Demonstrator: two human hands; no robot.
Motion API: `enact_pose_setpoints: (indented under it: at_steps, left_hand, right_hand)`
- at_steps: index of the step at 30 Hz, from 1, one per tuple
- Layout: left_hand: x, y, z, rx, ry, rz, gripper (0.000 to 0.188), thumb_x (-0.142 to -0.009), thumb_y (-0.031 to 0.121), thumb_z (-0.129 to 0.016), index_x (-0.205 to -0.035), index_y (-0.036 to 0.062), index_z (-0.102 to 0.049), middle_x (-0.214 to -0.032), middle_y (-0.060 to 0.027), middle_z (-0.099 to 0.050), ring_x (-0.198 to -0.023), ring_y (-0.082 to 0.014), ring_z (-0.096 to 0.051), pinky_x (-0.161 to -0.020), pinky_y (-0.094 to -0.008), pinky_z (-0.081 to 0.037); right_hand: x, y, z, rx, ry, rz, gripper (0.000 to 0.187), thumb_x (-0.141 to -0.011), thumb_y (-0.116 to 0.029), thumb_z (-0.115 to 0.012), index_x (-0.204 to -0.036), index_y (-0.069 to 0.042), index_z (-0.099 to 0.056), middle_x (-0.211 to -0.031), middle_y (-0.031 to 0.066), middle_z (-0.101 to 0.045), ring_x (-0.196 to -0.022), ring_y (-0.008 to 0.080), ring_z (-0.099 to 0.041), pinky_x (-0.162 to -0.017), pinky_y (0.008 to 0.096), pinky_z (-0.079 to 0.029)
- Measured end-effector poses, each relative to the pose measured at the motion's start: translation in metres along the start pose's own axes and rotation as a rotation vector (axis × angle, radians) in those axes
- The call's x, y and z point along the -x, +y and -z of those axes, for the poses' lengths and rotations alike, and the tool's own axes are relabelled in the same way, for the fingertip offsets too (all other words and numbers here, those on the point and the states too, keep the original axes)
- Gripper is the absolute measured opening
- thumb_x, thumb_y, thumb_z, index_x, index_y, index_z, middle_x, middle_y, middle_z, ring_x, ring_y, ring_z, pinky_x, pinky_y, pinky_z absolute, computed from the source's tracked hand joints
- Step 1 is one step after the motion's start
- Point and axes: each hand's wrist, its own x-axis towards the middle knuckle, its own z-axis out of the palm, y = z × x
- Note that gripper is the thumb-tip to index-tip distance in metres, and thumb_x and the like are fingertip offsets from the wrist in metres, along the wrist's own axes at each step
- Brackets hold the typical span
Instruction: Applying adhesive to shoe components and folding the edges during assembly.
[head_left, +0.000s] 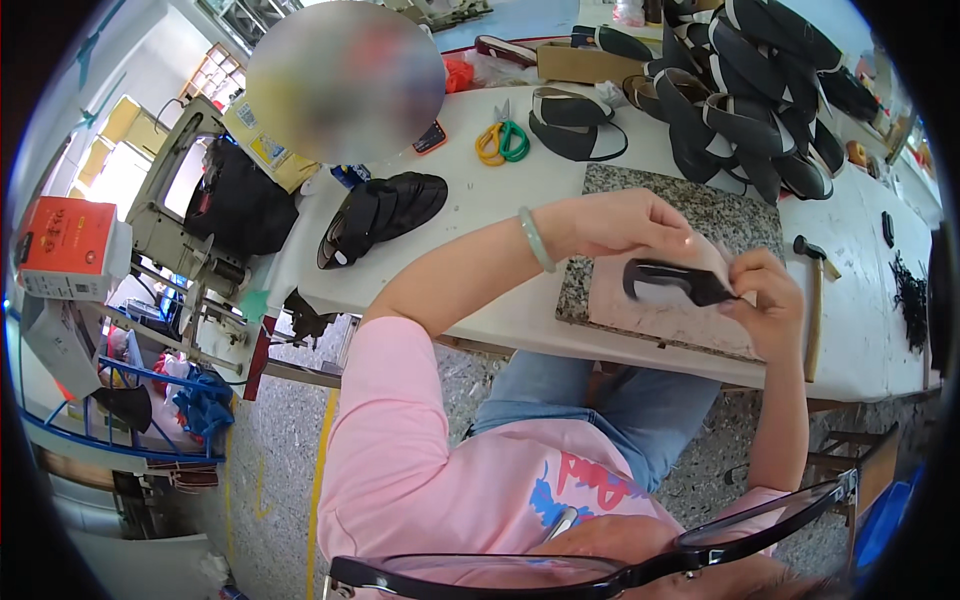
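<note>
Over the granite slab, my right hand pinches the narrow end of a black shoe upper piece with a pale inner side. The piece hangs above a pinkish board lying on the slab. My left hand, with a pale green bangle at its wrist, is just above and left of the piece. Its fingers are curled closed; what they hold, if anything, does not show. Right of the slab lies a hammer with a wooden handle.
Black shoe uppers are heaped at the back right. Scissors with yellow and green handles and a black strappy upper lie on the left part of the white table. A sewing machine stands far left. A blurred patch covers the far side.
</note>
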Motion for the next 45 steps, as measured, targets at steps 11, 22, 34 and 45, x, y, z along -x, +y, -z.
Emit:
enact_pose_setpoints:
  at_steps: [11,22,34,45]
  left_hand:
    - [-0.03,0.027,-0.004,-1.162,-0.373,-0.187,0.017,-0.079,0.005,-0.064,-0.095,0.0017,-0.062,-0.083,-0.0129,-0.066,-0.08,-0.0226,-0.065,-0.068,-0.0355,-0.05]
    - [-0.086,-0.055,0.016,-1.547,-0.011,-0.091,0.015,-0.082,0.017,-0.057,-0.088,0.0042,-0.062,-0.075,-0.018,-0.064,-0.073,-0.0365,-0.063,-0.067,-0.0467,-0.05]
    - [-0.089,-0.064,0.012,-1.57,0.022,-0.184,0.013,-0.08,0.015,-0.057,-0.089,0.0065,-0.063,-0.073,-0.0149,-0.064,-0.069,-0.0355,-0.063,-0.067,-0.0465,-0.05]
    - [-0.097,-0.059,-0.004,-1.585,0.083,-0.12,0.02,-0.083,0.015,-0.057,-0.086,-0.0047,-0.054,-0.073,-0.0225,-0.064,-0.073,-0.037,-0.064,-0.07,-0.046,-0.049]
  right_hand:
    - [-0.011,-0.009,0.035,0.519,-0.499,0.163,0.013,-0.068,-0.003,-0.07,-0.08,-0.009,-0.07,-0.079,-0.0006,-0.061,-0.078,0.0166,-0.056,-0.078,0.036,-0.036]
    - [0.038,0.057,-0.012,1.275,-0.435,0.195,0.02,-0.07,-0.014,-0.062,-0.088,-0.009,-0.069,-0.091,-0.0039,-0.054,-0.097,0.0111,-0.05,-0.075,0.0363,-0.035]
    - [0.026,0.069,-0.008,1.139,-0.417,0.216,0.029,-0.075,-0.012,-0.06,-0.102,-0.008,-0.069,-0.092,-0.0051,-0.054,-0.097,0.0111,-0.048,-0.078,0.0334,-0.034]
    - [0.055,0.054,-0.011,1.249,-0.391,0.089,0.04,-0.081,-0.011,-0.055,-0.12,-0.007,-0.06,-0.112,-0.001,-0.05,-0.108,0.0117,-0.046,-0.076,0.0343,-0.035]
